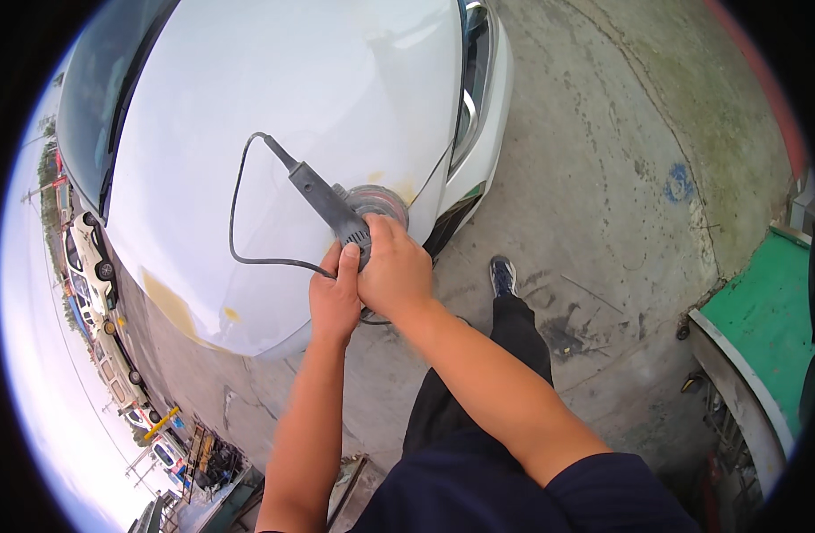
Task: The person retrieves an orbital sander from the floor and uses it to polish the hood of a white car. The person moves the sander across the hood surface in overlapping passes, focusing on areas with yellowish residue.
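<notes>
Hands pressed close together, the left hand (335,298) and right hand (397,271) wrap the vented end of a matte grey power tool (326,200), its round, dusty disc (381,201) against the smooth white hood (274,80) near a front corner. A thin black cord (233,213) loops alongside. I can't see the grip's underside; the windshield (92,98) is cut off. Past the hood's curved edge, rough concrete (594,160) stretches wide rightward.
</notes>
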A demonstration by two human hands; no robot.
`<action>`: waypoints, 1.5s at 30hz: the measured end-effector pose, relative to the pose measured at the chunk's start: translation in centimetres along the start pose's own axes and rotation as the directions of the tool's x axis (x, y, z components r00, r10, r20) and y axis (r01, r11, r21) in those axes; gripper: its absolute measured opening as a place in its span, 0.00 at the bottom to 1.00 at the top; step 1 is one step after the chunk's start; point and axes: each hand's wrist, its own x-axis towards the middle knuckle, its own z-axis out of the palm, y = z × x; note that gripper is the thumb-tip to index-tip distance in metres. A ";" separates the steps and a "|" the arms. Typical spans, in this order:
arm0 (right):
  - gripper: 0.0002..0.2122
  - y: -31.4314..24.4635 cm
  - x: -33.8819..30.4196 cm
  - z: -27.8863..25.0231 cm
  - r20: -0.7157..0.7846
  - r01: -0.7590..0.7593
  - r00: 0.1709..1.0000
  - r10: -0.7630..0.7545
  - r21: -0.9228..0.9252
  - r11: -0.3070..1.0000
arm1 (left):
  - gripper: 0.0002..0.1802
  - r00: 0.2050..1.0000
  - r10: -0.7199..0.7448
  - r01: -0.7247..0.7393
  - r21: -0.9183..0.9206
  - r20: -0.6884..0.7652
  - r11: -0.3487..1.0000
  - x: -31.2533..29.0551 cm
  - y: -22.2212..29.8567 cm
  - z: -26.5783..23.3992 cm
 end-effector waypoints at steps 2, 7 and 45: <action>0.22 -0.8 2.2 -0.1 -0.009 0.019 1.000 -0.020 -0.053 0.998 | 0.24 1.000 -0.007 0.007 -0.015 -0.023 1.000 1.6 1.4 -0.2; 0.22 -2.2 4.6 0.0 -0.015 0.013 1.000 -0.014 -0.069 0.998 | 0.23 0.998 0.033 -0.036 -0.055 -0.045 0.998 3.3 2.9 -0.5; 0.23 2.5 0.7 -0.1 -0.173 0.141 0.974 -0.147 -0.042 0.989 | 0.30 0.991 0.003 0.010 -0.099 0.131 0.995 0.0 -0.5 1.3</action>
